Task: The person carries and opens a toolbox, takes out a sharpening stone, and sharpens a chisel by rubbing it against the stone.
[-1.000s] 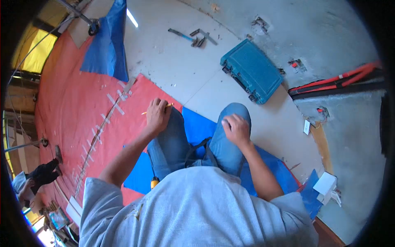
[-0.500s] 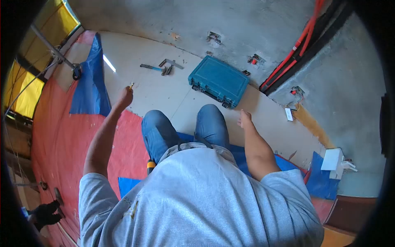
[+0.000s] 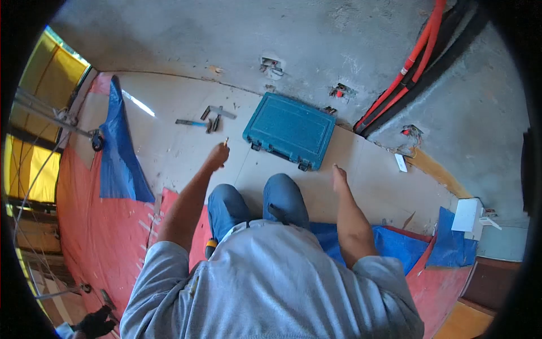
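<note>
**Left hand (image 3: 216, 157) swings in beside the teal case (image 3: 291, 130), pencil (image 3: 226, 142) in its grip**

Half a second ago my left arm was out toward the blue sheet (image 3: 122, 152); now it has come across, and the hand is just off the case's front left corner. My fingers there are closed around the pencil, its tip poking up from the fist. My right hand (image 3: 340, 178) is out near the front right corner, apart from the case; it shows edge-on, so I cannot tell how those fingers are set, and I see nothing in them. The case lies shut on the pale floor (image 3: 248, 178) close to the wall (image 3: 197, 34), beyond my knees (image 3: 285, 195). A blue-handled tool (image 3: 192, 122) lies to its left, untouched. I judge that my reach has turned from the side to the ground straight ahead, with the pencil ready.
</note>
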### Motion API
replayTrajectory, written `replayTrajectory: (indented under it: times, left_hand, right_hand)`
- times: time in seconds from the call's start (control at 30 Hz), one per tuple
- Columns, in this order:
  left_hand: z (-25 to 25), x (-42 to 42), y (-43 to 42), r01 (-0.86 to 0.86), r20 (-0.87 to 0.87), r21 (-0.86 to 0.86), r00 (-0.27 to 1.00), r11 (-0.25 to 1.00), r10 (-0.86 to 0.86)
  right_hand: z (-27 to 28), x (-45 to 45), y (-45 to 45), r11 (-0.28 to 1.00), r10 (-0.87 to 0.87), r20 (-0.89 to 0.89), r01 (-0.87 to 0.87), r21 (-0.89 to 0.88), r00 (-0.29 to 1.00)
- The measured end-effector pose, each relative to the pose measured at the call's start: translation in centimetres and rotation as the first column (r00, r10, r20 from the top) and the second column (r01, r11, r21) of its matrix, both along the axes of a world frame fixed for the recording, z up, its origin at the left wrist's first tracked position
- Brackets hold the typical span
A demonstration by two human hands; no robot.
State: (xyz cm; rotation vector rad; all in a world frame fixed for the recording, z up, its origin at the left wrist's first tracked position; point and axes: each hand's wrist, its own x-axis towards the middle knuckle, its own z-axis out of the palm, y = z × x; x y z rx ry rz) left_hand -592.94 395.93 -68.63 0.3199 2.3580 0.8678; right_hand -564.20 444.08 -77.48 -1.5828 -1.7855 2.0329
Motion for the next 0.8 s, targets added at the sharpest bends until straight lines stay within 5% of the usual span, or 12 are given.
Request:
replayTrajectory:
  times: [0.03, 0.1, 0.17, 0.3, 0.4, 0.43, 0.47, 0.57, 0.63, 0.7, 0.73, 0.8]
  left_hand:
    - [-4.1, -1.5, 0.0, 0.148, -0.135, -0.075, 0.978, 0.986, -0.158]
    - [-3.1, -0.1, 2.5, 0.123, -0.127, -0.102, 0.983, 0.987, -0.136]
    - [0.2, -0.7, 5.6, -0.266, 0.081, -0.067, 0.959, 0.962, 0.271]
    - [-5.6, -5.7, 6.5, -0.357, 0.330, 0.041, 0.887, 0.933, 0.324]
    - [-5.9, -7.3, 9.0, -0.222, 0.187, 0.103, 0.962, 0.970, 0.200]
    - [-7.0, -8.0, 10.3, -0.397, 0.242, 0.094, 0.899, 0.913, 0.365]
    - [-4.7, -7.4, 11.3, -0.351, 0.187, 0.192, 0.930, 0.916, 0.317]
    - [-10.5, -10.0, 10.6, -0.066, 0.034, 0.387, 0.998, 0.920, 0.057]
    - [-10.5, -9.6, 12.2, -0.380, 0.386, 0.331, 0.890, 0.863, 0.244]
    - [-11.9, -9.0, 11.2, -0.004, -0.054, 0.468, 0.998, 0.884, 0.033]
    - [-10.7, -8.3, 12.2, -0.315, 0.351, 0.381, 0.919, 0.869, 0.179]
    - [-11.3, -7.3, 12.4, -0.355, 0.317, 0.286, 0.911, 0.890, 0.262]
  right_hand:
    - [-1.0, -0.6, 0.0, 0.999, -0.025, 0.007, 0.025, 0.030, 1.000]
    - [-4.6, -1.5, 0.1, 0.997, -0.016, 0.041, 0.013, 0.081, 0.999]
    - [-5.0, -2.9, -0.1, 0.973, 0.102, 0.028, -0.106, 0.205, 0.994]
    - [-6.3, -5.0, -1.4, 0.943, 0.261, 0.056, -0.267, 0.200, 0.964]
    - [-0.9, -6.2, -3.4, 0.985, 0.124, 0.126, -0.138, 0.108, 0.984]
    - [0.0, -6.6, -3.7, 0.986, 0.141, 0.136, -0.152, 0.075, 0.981]
    - [0.2, -6.9, -4.0, 0.985, 0.156, 0.144, -0.164, 0.046, 0.977]
    - [-0.4, -7.1, -4.2, 0.979, 0.091, 0.014, -0.092, 0.181, 0.996]
    - [-1.4, -7.2, -4.5, 0.977, 0.091, 0.105, -0.109, 0.183, 0.990]
    - [-1.5, -8.0, -4.8, 0.975, 0.086, 0.177, -0.120, 0.188, 0.981]
    - [-0.9, -7.7, -4.9, 0.981, 0.098, 0.159, -0.122, 0.150, 0.982]
    - [-0.2, -6.8, -4.9, 0.986, 0.105, 0.159, -0.124, 0.112, 0.982]
